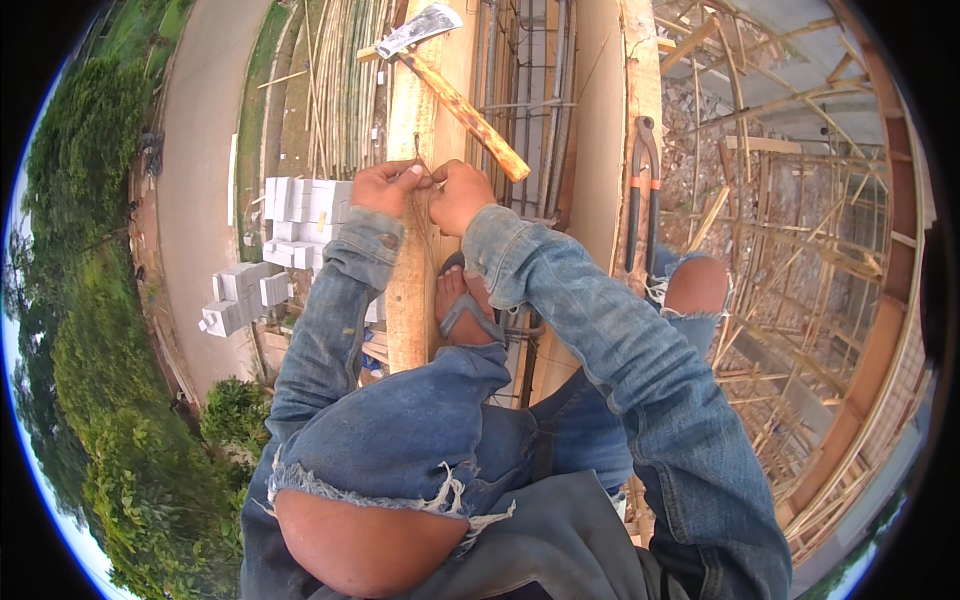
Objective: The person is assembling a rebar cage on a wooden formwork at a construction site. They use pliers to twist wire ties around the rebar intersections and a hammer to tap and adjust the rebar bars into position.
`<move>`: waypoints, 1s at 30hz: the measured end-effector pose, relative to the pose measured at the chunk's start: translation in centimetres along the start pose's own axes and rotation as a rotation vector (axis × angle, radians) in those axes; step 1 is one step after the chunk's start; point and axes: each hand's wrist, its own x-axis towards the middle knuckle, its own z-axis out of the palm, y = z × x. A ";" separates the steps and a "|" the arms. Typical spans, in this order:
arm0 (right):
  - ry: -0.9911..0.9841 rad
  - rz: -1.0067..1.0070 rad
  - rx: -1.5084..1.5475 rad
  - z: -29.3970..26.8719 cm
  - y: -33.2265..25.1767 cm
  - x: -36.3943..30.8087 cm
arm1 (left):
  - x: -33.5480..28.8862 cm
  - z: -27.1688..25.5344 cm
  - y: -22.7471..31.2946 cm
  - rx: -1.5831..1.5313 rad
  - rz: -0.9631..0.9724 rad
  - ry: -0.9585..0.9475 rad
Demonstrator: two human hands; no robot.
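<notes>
Over a pale wooden beam (408, 310), my left hand (382, 190) and my right hand (462, 196) meet with fingers pinched together. Between them runs a thin brown wire (428, 236), its strands trailing down along the beam and a short end rising above the fingertips. What each fingertip grips is partly hidden. Just beyond my hands lies a hatchet (455, 102) with a scorched wooden handle, its metal head at the far end of the beam. To the right, end-cutting pliers (643, 185) with black and orange handles rest on another timber (637, 65).
Steel reinforcing bars (525, 100) run in the trough between the timbers. My sandalled foot (462, 305) is close behind my hands. Far below on the left are stacked pale blocks (300, 215) and a road (200, 130); bamboo scaffolding (790, 230) stands below on the right.
</notes>
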 end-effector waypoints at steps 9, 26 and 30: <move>0.145 -0.128 0.021 -3.1 0.7 1.5 | -0.1 0.5 -0.3 -0.051 0.076 0.112; 0.144 -0.181 -0.182 -2.8 1.3 1.5 | 0.7 -0.5 0.6 0.362 0.252 0.119; 0.103 0.097 0.259 -2.6 0.1 1.8 | 1.1 -1.8 1.9 0.627 0.267 0.031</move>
